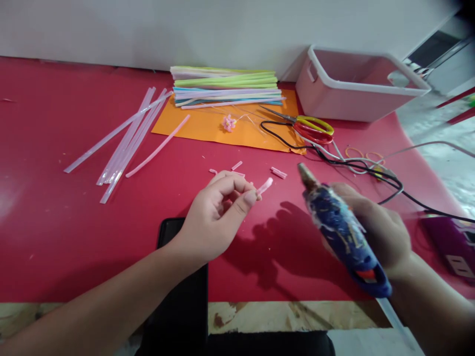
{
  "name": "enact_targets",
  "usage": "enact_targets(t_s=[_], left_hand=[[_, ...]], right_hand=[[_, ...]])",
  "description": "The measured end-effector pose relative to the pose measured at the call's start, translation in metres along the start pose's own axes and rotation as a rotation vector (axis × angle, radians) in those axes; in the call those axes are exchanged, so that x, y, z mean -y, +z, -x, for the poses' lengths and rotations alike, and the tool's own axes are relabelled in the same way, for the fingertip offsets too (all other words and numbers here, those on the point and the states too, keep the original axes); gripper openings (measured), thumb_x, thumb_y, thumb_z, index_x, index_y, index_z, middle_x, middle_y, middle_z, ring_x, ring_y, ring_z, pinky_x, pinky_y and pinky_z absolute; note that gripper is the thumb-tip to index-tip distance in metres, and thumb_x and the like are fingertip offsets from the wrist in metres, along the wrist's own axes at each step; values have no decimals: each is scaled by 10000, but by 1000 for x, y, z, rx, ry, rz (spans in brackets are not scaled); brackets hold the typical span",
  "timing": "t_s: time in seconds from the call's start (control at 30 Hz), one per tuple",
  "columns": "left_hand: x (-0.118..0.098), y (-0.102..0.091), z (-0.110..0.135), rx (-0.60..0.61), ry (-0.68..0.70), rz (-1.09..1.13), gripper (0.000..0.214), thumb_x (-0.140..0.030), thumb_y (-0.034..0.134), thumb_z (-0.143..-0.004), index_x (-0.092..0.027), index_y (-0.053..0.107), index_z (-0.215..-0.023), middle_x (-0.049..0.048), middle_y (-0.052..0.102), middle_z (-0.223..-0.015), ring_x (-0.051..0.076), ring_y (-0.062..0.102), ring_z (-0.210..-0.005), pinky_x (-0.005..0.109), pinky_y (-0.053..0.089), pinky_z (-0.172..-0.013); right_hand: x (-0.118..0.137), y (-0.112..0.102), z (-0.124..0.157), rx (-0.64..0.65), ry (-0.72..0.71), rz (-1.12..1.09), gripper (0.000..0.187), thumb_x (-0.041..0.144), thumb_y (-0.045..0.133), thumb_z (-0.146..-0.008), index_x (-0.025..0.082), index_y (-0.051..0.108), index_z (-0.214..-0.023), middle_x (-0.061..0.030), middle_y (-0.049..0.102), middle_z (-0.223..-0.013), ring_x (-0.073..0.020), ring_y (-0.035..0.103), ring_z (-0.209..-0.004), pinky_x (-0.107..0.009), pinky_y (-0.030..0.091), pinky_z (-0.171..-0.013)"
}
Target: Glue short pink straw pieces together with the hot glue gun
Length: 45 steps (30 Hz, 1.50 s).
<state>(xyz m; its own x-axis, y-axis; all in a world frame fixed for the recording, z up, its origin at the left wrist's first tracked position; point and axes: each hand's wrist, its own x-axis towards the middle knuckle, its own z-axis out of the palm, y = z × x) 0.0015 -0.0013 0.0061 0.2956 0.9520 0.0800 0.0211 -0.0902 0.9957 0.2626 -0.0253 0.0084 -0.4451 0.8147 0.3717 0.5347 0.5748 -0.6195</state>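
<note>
Scissors [296, 119] and cords [365, 169] lie beyond glue gun [339, 225].

Pink pc [265, 186] L of blue glue-gun [338, 225]

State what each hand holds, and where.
Left hand: short pink strip, pinched at its lower end. Right hand: blue plastic glue gun, gripped beneath its body; exact spot hidden.

We see a red tabletop [74, 237] spread across the view, a pale, blotchy strip [267, 316] along its near edge. A plain grey-white wall or panel [148, 29] stands behind. At right we glimpse mottled pale floor [454, 148] and slim red bars [462, 117]. Light leaves a soft sheen on the left.
</note>
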Motion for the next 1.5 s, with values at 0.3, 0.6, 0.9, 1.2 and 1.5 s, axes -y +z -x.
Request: enact_targets(t_s=[0.3,0.6,0.9,1.2,1.5], left_hand=[[-1,-2,0,26,55,-44,209,-254,565,-949,-170,595,-759,19,526,-790,145,499,-768,272,440,-669],[0,-1,0,47,66,-50,202,-298,583,-952,-164,609,-803,36,521,-830,149,514,-779,241,417,-574],[4,-1,0,35,151,-50,121,-211,576,-946,-182,617,-837,30,539,-868,151,527,-803,273,431,-651],[6,-1,0,142,15,237,151,-264,575,-964,-188,588,-834,-22,499,-759,92,414,-609,246,345,-562],[5,-2,0,166,-14,307,174,-263,604,-959,-181,615,-806,-30,522,-744,86,409,-610,236,366,-612]], right_hand=[[-4,8,-4,46,-225,68,208,268,604,-847,204,537,-1034,-47,571,-755,-215,538,-670,-380,437,-658],[-7,8,-6,87,-260,158,302,330,595,-848,188,546,-1110,-58,628,-746,-219,543,-646,-382,434,-670],[-4,7,-6,89,-265,158,208,287,547,-879,205,525,-1069,-48,609,-731,-213,535,-635,-404,436,-696],[-2,8,-6,7,-285,202,256,172,578,-828,195,532,-1079,-62,589,-765,-222,533,-692,-406,437,-698],[-3,12,-6,-4,-286,265,179,183,592,-839,195,566,-1015,-47,585,-754,-206,533,-678,-387,421,-678]])
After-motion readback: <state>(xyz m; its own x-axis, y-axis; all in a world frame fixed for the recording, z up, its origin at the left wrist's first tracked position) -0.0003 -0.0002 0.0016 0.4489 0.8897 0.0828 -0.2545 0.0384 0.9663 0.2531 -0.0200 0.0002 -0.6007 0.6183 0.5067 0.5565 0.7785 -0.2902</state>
